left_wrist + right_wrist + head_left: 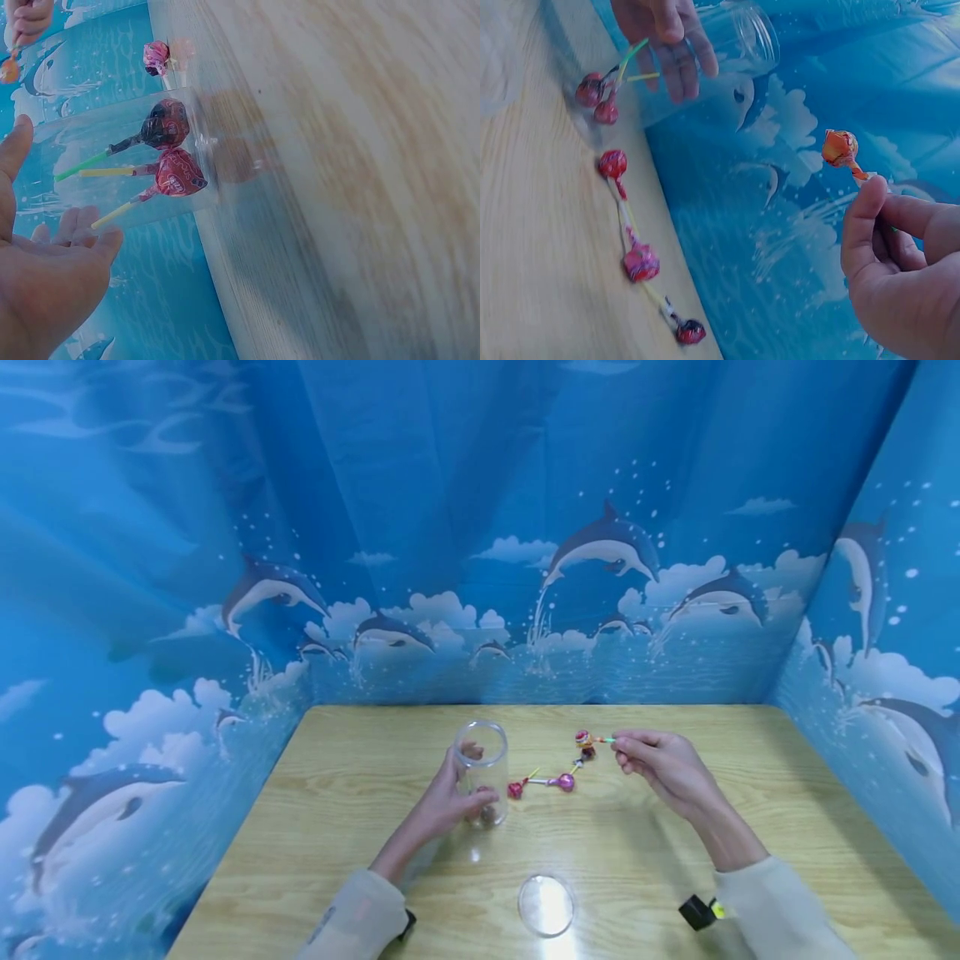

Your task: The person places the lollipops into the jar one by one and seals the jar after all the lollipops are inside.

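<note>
lollipop (583, 738): orange-wrapped sweet on a stick, held up above the table at its far middle, just right of the jar; the right wrist view shows its head (839, 147) in the air against the blue curtain.
curtain (465, 510): blue cloth printed with dolphins and clouds, hanging behind the table and along both sides.
table (675, 877): pale wood grain, filling the lower half of the head view.
left hand (450, 797): wraps around the jar from its left side, fingers curled about the clear wall; fingertips (676, 71) show through the glass in the right wrist view.
right hand (660, 764): thumb and curled fingers pinch the lollipop's stick, sweet end pointing left toward the jar.
jar (482, 772): clear, upright, mouth open at the top, standing on the table left of centre.
lid (546, 905): clear round disc lying flat on the table near the front edge, apart from the jar.
sweets in jar (172, 150): two red-wrapped lollipops resting at the bottom, their green and yellow sticks leaning up inside.
loose sweets (561, 782): three more lollipops, red and pink, lying in a row on the table between the jar and the right hand.
</note>
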`<state>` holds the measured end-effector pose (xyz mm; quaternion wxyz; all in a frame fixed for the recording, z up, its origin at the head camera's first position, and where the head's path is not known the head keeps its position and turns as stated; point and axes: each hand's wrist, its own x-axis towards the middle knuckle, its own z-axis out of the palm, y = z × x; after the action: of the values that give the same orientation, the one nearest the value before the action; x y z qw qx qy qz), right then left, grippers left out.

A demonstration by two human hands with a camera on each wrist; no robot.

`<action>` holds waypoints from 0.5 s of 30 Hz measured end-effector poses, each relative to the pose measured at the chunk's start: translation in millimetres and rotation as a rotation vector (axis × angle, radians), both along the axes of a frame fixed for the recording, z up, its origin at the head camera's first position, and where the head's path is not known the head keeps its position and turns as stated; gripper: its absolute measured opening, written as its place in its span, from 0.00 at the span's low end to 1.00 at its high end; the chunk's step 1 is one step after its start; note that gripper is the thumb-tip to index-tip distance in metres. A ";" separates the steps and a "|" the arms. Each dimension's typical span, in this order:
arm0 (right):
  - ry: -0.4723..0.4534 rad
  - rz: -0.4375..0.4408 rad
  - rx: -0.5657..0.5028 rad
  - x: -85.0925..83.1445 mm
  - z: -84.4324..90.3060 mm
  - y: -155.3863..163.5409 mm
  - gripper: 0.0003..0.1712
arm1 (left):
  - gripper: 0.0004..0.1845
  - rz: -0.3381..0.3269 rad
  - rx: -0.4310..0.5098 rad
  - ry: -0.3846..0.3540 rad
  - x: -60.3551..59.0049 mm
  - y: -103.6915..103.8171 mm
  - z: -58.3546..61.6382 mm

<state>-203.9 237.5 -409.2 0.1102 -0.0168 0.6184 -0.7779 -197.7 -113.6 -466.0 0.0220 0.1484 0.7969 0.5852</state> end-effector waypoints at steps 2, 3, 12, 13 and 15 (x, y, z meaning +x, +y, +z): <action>0.007 0.009 -0.010 -0.5 4.0 -7.0 0.13 | 0.45 0.001 -0.002 -0.003 0.2 -0.4 -0.4; 0.008 0.012 -0.012 -0.8 5.9 -10.2 0.14 | 0.45 0.002 -0.002 -0.006 0.4 -0.5 -0.5; 0.061 0.054 -0.032 -4.2 16.9 -35.4 0.15 | 0.45 -0.005 0.011 0.002 -0.9 -0.7 -4.0; 0.071 0.061 -0.040 -4.6 18.1 -38.4 0.15 | 0.45 -0.004 0.012 0.007 -0.8 -0.7 -3.7; 0.083 0.077 -0.059 -5.3 20.4 -44.5 0.13 | 0.44 0.000 0.011 0.010 -0.7 -0.7 -3.5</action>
<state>-209.1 193.0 -388.8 0.1137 -0.0761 0.5983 -0.7895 -198.5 -114.3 -469.5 0.0173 0.1516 0.7938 0.5887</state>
